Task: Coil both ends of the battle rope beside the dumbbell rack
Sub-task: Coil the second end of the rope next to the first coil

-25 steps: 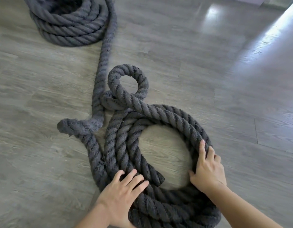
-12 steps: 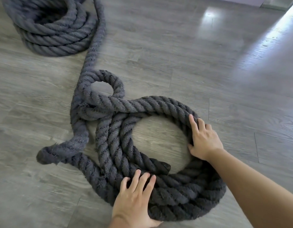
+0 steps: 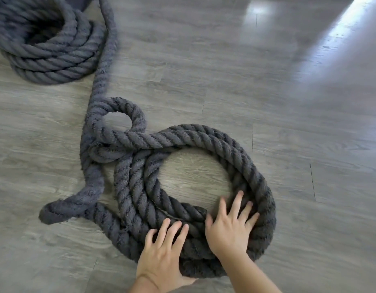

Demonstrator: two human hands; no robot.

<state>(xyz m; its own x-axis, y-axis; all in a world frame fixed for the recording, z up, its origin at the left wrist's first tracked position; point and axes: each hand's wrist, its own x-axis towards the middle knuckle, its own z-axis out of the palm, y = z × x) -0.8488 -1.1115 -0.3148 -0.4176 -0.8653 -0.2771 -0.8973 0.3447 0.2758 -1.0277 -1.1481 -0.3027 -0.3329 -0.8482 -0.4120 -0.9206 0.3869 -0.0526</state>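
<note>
Battle rope (image 3: 195, 136) half-coiled on grey floor (image 3: 267, 92), left hand (image 3: 163, 256) and right hand (image 3: 229, 227) flat, fingers spread, atop its near loops

Two hands, left hand (image 3: 163, 256) beside right hand (image 3: 229, 227), are laid on the near coil (image 3: 242, 157), with a stacked coil (image 3: 47, 45) set far left on the floor (image 3: 225, 70)

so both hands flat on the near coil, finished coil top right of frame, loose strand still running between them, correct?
Not quite: the finished coil sits at the top left of the head view, not the top right. The rest holds: the left hand and right hand press with straight fingers on the near coil, and a loose strand runs between the two coils.
</note>
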